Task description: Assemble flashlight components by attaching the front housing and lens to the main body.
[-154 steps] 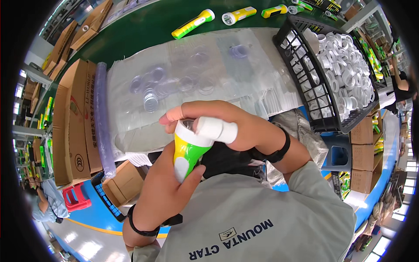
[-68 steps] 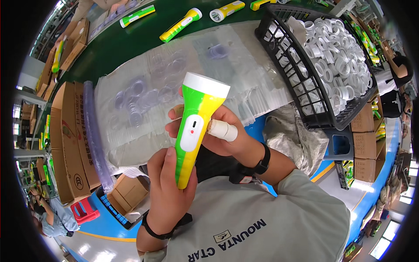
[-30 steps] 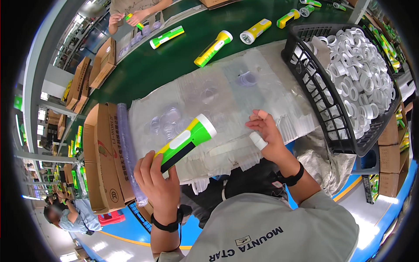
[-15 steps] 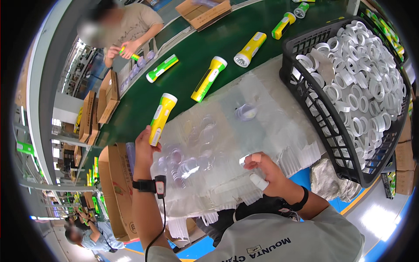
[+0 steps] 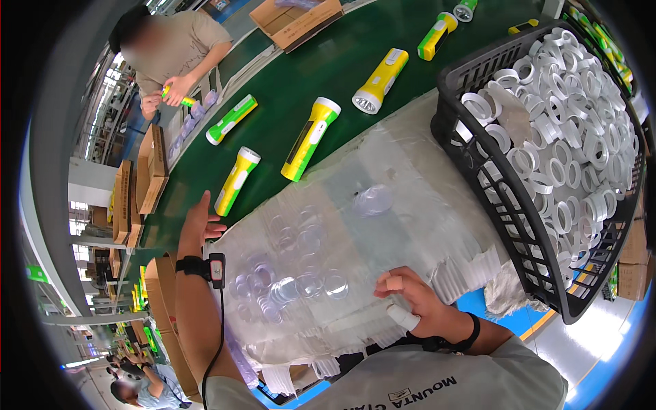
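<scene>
My left hand (image 5: 199, 217) is open at the edge of the green conveyor belt (image 5: 181, 205), fingers spread, just beside the near end of a yellow, green and white flashlight (image 5: 238, 181) lying on the belt. My right hand (image 5: 412, 299) hovers over the plastic-covered work surface (image 5: 403, 239), its fingers loosely curled and the thumb apart; nothing shows in it. White wrapping covers the thumb and a tan strip is on one finger. Clear round lenses (image 5: 273, 290) lie scattered between my hands, with several more in a small stack (image 5: 374, 199) farther up.
A black plastic basket (image 5: 447, 109) heaped with white rings (image 5: 562, 217) stands on the right. More flashlights (image 5: 311, 139) line the belt. Across it, a person (image 5: 174, 55) handles a flashlight beside open cardboard boxes (image 5: 297, 27). A cable runs from my left wrist.
My left hand has let go of the flashlight, which now lies on the belt, and its fingers have spread. The view has shifted slightly. My right hand stays over the work surface.
</scene>
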Available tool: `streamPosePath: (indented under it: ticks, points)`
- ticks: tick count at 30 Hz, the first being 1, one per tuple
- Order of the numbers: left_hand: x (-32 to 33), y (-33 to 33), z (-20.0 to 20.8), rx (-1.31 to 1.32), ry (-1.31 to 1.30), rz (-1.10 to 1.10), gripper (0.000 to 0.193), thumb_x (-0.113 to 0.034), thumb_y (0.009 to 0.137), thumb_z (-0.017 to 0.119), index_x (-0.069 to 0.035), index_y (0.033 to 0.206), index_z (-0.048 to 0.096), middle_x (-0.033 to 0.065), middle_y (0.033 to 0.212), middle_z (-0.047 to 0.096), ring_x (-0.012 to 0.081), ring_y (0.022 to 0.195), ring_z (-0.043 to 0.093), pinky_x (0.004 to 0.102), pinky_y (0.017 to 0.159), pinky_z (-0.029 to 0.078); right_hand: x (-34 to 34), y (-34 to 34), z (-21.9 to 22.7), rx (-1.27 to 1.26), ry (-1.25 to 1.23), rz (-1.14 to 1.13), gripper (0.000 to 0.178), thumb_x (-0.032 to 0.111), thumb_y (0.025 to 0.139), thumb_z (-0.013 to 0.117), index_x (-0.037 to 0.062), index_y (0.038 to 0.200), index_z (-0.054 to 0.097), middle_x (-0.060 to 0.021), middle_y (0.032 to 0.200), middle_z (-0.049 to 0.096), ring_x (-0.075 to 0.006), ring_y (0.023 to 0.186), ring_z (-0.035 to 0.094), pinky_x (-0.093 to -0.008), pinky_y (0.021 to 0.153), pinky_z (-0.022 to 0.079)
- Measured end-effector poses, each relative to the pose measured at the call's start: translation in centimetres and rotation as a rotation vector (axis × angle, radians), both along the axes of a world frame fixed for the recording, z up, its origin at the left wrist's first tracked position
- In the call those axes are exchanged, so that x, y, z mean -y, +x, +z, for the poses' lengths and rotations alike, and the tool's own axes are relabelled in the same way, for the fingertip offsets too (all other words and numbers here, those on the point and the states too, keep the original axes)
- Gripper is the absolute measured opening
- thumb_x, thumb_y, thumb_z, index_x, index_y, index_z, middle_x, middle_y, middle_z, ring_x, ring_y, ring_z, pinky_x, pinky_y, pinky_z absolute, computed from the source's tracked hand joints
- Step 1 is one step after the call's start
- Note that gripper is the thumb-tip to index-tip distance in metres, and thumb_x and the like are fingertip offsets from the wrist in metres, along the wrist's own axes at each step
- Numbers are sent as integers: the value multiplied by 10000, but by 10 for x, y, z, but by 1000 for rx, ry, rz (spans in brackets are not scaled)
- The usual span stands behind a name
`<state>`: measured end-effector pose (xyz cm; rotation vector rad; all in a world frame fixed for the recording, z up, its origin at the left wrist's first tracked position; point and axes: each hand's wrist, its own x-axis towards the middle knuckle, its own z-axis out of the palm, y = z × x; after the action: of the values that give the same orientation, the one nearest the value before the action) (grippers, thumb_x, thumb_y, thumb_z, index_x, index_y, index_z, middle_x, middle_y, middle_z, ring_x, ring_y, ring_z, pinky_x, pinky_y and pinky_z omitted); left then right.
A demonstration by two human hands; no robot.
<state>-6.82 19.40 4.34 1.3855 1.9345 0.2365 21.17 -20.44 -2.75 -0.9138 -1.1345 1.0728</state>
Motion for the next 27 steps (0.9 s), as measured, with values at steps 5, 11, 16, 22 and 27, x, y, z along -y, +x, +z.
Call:
streamPosePath:
  ticks: [5,11,16,22,27]
  points:
    - [67,-33,37,-387,443,-495,480,-362,828,634,-39,1170,540,169,874,671,310,803,667,394,671,517,-4,-7,12,39,7,-36,263,2,813,561,11,1074,534,-130,1070,524,-226,962,544,-323,845,456]
    - [192,-98,89,-377,493,-367,365,-274,819,641,-70,1117,589,138,879,681,319,818,651,399,738,504,4,-10,7,100,14,-83,98,91,838,583,10,787,562,-126,939,583,-210,863,565,-321,757,464]
    - [295,-185,106,-579,983,-308,357,-91,789,628,-26,1133,559,175,1079,599,337,997,579,388,867,461,7,-15,-5,83,13,-50,177,95,832,573,24,679,518,-127,854,606,-204,785,581,-303,653,472]
    - [378,-214,102,-529,863,-31,363,-151,762,681,-36,1092,586,174,1062,604,356,1003,559,424,881,428,1,-23,0,231,-24,-116,182,103,862,530,18,704,557,-101,773,595,-171,700,558,-276,626,428]
    - [386,-242,65,-723,906,-122,170,-198,736,712,-60,740,613,80,718,595,291,753,562,393,740,386,0,-40,7,477,28,-149,182,103,884,536,8,733,571,-74,752,577,-164,678,543,-273,616,414]
